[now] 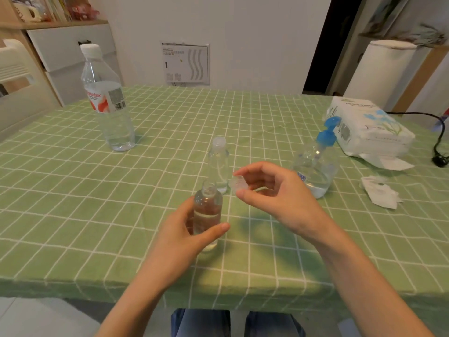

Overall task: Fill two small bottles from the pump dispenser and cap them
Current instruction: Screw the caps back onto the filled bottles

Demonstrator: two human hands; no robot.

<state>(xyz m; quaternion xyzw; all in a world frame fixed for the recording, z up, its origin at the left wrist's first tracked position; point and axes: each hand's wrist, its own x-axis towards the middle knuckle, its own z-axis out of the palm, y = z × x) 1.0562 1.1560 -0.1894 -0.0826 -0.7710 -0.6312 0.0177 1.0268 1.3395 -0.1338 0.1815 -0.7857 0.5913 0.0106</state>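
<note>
My left hand (pixel 184 229) grips a small clear bottle (pixel 207 210) that stands uncapped on the green checked tablecloth (pixel 73 215), with liquid inside. Just right of its neck, my right hand (pixel 274 190) pinches a small clear cap (pixel 237 184) between thumb and fingers. Behind them stands a second small clear bottle (pixel 218 164) with its cap on. The pump dispenser (pixel 315 166), clear with a blue pump head, stands to the right, behind my right hand.
A large water bottle (pixel 108 100) with a white cap stands at the back left. A pack of tissues (pixel 366 127) lies at the back right, a crumpled tissue (pixel 379 193) in front of it. A black cable (pixel 437 142) runs along the right edge.
</note>
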